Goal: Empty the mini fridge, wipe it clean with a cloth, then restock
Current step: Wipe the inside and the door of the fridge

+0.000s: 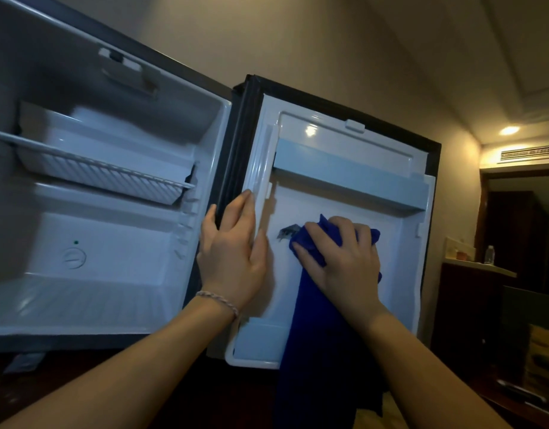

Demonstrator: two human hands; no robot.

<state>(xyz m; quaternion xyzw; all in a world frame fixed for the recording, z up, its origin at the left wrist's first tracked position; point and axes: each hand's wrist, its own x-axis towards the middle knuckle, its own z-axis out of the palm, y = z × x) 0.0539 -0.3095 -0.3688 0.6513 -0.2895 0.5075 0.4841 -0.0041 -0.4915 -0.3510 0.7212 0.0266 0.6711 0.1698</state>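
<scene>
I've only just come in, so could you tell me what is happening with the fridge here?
A person is cleaning the mini fridge, which stands open and looks empty. The right hand presses a blue cloth against the inner panel of the door, beside a dark smudge. The left hand steadies the door at its hinge-side edge. Nothing has been restocked yet.

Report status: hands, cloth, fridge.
Left hand braces door edge. Right hand presses blue cloth on inner door panel. Fridge interior empty. Dark smudge beside cloth.
</scene>
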